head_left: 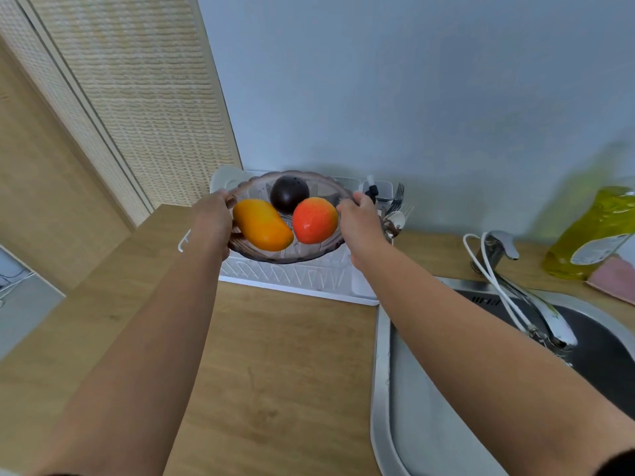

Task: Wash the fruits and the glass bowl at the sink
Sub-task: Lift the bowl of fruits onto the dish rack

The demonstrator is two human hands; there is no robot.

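The glass bowl [289, 256] is held up over the white dish rack [302, 274] at the back of the wooden counter [275, 355]; it is gripped on both sides. The left hand [212, 219] is curled round the left rim, with the thumb laid on top of the edge; the right hand [359, 221] is curled round the right rim in the same way. The bowl is tipped a little toward the camera, so its inside can be seen.

Three fruits are seen in the bowl. A yellow mango [262, 225] is laid on the left; its long side runs from the upper left down to the lower right, and its thin end is pointed toward the lower right. A round red-orange fruit [314, 219] is set just beside it on the right; the two seem to be touching, though this is hard to tell. A dark round fruit [289, 194] is placed behind them.

Spoons and forks [395, 209] are stood in a holder just right of the bowl. The steel sink [405, 389] is found on the right, with the tap [525, 297] reaching over it; a yellow soap bottle [591, 235] is blurred at the far right.
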